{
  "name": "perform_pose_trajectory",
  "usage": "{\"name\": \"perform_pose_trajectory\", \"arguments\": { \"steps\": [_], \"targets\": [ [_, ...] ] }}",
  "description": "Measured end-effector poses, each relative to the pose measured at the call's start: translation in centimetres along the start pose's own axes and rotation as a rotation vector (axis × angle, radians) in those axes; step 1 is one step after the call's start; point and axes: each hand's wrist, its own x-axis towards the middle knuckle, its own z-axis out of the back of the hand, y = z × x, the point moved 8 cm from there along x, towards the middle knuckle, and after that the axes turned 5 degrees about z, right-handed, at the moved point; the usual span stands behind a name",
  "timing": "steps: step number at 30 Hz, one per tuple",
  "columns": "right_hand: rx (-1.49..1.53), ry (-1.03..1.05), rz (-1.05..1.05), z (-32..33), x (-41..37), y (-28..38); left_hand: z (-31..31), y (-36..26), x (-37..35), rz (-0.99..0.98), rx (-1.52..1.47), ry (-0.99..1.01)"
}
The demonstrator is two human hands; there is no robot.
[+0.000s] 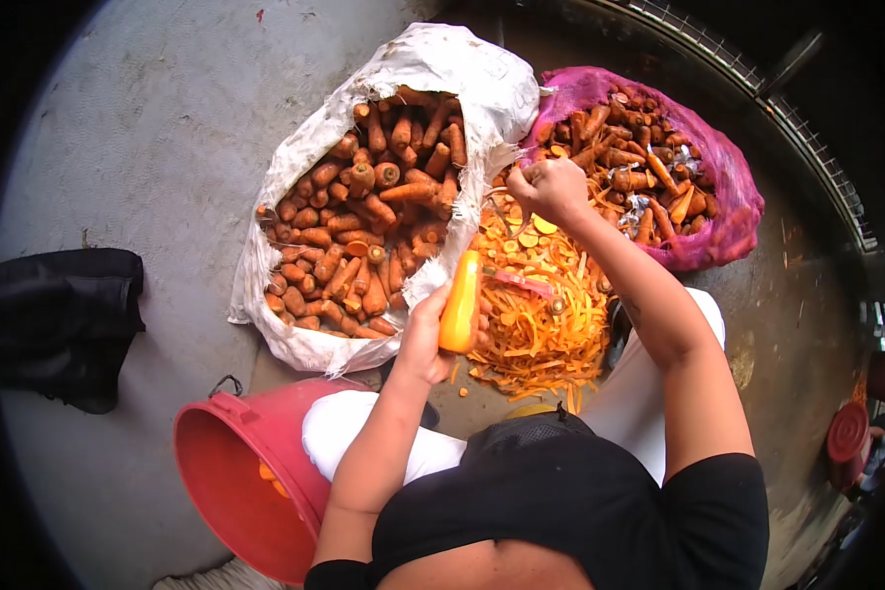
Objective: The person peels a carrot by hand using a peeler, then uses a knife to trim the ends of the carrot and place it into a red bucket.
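Note:
My left hand (pixel 425 336) is wrapped round a peeled carrot (pixel 460 307), bright orange and held upright with its thick end towards me. Raised further away, my right hand (pixel 551 189) has its fingers curled together over the near edge of the pink mesh sack; what it grips I cannot tell. A thin dark strip shows just below those fingers. Under both hands lies a heap of carrot peelings (pixel 536 339) with cut round slices in it. A narrow pink object (pixel 521 283) shows over the peelings beside the carrot.
A white woven sack (pixel 300 167) full of unpeeled carrots (pixel 344 280) lies open at the left. Behind my right hand is a pink mesh sack (pixel 742 202) of carrots and scraps. A tilted red bucket (pixel 256 418) holds some orange pieces. Black cloth (pixel 64 324) lies far left.

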Motion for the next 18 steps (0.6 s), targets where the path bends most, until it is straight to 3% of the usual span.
{"name": "perform_pose_trajectory", "arguments": {
  "steps": [3,4,5,7,10,13,18],
  "targets": [
    [0.161,0.118,-0.014,-0.2,-0.7,2.9,0.9,-0.4,0.9,0.009,-0.076,-0.060],
    [0.179,0.060,0.119,0.4,-1.0,4.8,1.3,-0.4,1.4,0.014,-0.111,-0.024],
    [0.243,0.140,0.127,-0.2,-1.5,5.8,2.0,-0.2,1.8,-0.002,-0.127,-0.051],
    [0.274,-0.009,0.362,1.2,-2.6,9.4,2.6,-0.2,2.1,-0.034,-0.161,-0.104],
    [0.324,0.038,0.442,1.7,-4.0,11.8,2.7,0.1,2.3,0.025,-0.239,-0.201],
    [0.303,0.029,0.531,1.8,-4.8,12.8,0.0,-0.3,1.0,0.068,-0.204,-0.207],
    [0.351,0.014,0.585,1.9,-4.9,12.7,1.0,0.6,2.0,0.020,-0.223,-0.139]
  ]
}}
